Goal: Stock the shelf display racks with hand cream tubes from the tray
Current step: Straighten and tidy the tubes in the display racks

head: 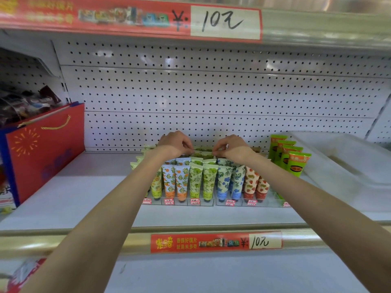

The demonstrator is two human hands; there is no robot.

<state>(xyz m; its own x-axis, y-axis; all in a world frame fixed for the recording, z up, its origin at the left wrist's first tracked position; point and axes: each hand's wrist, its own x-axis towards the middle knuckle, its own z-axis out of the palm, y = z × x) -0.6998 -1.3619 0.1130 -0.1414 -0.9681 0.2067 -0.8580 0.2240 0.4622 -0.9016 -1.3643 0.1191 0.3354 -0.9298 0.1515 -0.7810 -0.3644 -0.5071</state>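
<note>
Left hand [176, 144] and right hand [231, 147], fingers curled, each pinch the top edges of the green tubes [203, 155] lying between them, in the far rows of the rack [208, 203].

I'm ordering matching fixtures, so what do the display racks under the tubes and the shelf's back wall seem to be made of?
Display racks: probably clear acrylic or a similar plastic, glossy; the tube caps show through the front wall. Back wall: likely sheet metal painted white, satin; it has regular rows of punched holes and straight panel seams.
</note>
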